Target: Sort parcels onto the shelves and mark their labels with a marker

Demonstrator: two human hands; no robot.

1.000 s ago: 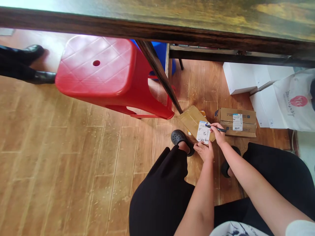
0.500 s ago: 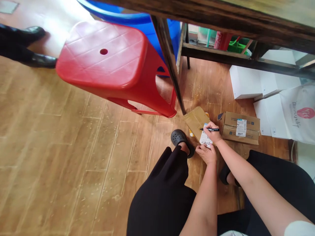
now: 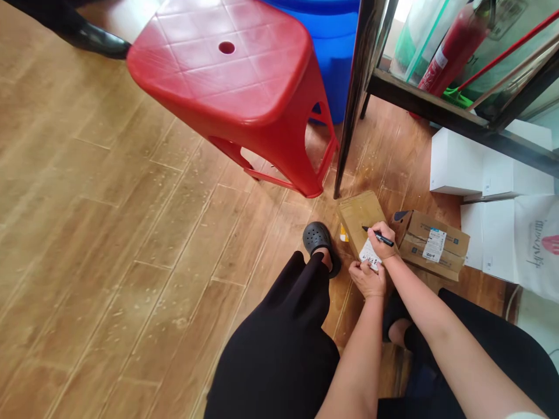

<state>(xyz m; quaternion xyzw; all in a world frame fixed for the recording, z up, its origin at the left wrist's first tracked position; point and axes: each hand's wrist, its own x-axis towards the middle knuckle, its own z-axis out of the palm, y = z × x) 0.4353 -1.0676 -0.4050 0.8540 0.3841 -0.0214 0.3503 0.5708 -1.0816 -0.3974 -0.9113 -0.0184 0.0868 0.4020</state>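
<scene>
The right hand pinches a black pen between thumb and fingers, its tip over the brown top of a cardboard box; whether it touches cannot be told. The box lies on the wooden floor, slanted, its far left corner just beside the foot of a dark wooden leg. A white label with black handwriting lies toward the box's near end, partly covered by the right hand. The left hand has its fingers bent against that near edge, by the label's end; whether it grips or only steadies the box cannot be told. Something yellow shows under the box's left edge, near the person's dark clog. Just right of the box is a second carton with its own label, then white boxes and a white bag. Beyond the clog stands a red stool, in front of a blue tub.
</scene>
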